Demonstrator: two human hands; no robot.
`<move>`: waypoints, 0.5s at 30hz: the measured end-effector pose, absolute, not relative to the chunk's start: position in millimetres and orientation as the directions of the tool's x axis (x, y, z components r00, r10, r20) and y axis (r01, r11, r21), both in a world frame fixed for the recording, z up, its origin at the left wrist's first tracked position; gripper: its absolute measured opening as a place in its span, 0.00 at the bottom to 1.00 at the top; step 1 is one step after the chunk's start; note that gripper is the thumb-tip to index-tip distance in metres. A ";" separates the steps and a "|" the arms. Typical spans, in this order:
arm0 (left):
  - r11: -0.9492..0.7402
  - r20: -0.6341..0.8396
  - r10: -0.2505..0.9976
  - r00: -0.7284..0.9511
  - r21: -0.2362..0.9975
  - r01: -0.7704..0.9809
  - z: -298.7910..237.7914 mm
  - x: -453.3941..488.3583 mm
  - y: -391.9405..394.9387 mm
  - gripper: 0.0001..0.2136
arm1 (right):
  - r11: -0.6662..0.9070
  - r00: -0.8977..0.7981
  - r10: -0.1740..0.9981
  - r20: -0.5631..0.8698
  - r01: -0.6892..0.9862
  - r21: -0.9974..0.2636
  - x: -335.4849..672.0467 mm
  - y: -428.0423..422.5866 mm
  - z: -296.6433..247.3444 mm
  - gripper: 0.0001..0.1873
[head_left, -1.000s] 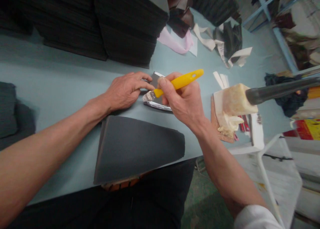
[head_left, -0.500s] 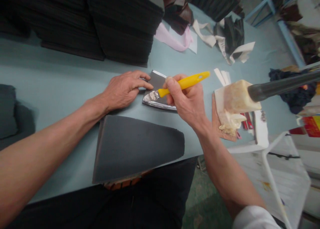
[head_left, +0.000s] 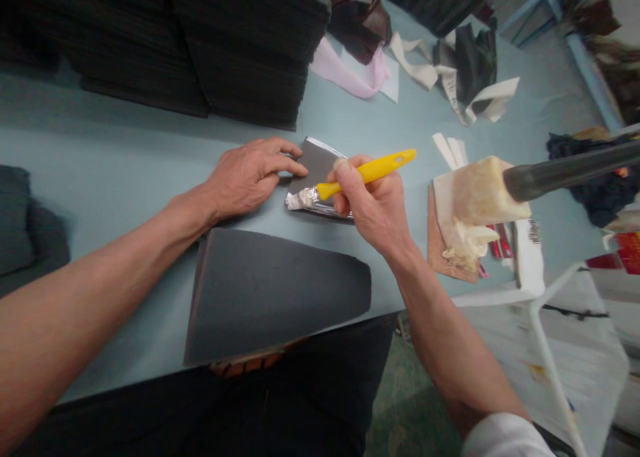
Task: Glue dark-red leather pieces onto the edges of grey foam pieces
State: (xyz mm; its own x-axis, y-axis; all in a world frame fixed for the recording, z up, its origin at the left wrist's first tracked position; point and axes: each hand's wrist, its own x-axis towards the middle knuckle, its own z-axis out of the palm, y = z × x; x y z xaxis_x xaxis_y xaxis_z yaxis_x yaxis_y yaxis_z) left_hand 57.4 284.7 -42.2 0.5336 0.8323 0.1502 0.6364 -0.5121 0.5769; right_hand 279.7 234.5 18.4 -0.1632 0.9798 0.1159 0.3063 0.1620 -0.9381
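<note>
My right hand (head_left: pixel 375 200) is closed around the yellow handle of a brush (head_left: pixel 367 172), whose bristles are coated in white. The bristles touch the near left corner of a small dark grey panel (head_left: pixel 315 160), with wet white streaks along its edges. Fingertips of my left hand (head_left: pixel 255 176) rest flat on the panel's left side, fingers extended and thumb apart. Part of the panel is hidden under my right hand. Closer to me, a larger dark grey tapered piece (head_left: pixel 285 287), apparently a stack, lies at the table's front edge.
Tall stacks of black sheets (head_left: pixel 250 50) line the back left. Pink and white strips (head_left: pixel 350 74) lie at the back. To the right stands a whitish block-shaped container (head_left: pixel 487 190) crossed by a dark rod (head_left: pixel 575 167). A grey pile (head_left: pixel 15 217) sits at far left.
The brush tip has moved slightly left and down to the panel's corner, its handle tilting a little lower. My left hand stays on the panel.
</note>
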 end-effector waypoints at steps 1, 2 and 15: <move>-0.512 0.148 0.831 0.535 0.579 0.635 -42.3 57.3 284.8 0.28 | 0.158 -0.168 0.980 0.110 0.313 -0.936 281.0 233.7 18.0 0.25; -0.514 0.147 0.830 0.538 0.578 0.634 -42.7 57.0 285.0 0.28 | 0.160 -0.164 0.980 0.111 0.328 -0.931 282.5 233.0 18.4 0.26; -0.512 0.161 0.836 0.525 0.575 0.639 -44.7 55.9 286.2 0.28 | 0.165 -0.155 0.982 0.112 0.399 -0.902 285.4 236.7 17.7 0.28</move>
State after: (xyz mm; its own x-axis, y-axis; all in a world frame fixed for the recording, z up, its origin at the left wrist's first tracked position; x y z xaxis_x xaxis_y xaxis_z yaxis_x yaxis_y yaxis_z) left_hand 55.9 286.2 -44.7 0.5249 0.8358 0.1610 0.6387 -0.5118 0.5746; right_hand 285.4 236.7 17.7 -0.1546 0.9817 0.1116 0.3991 0.1654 -0.9019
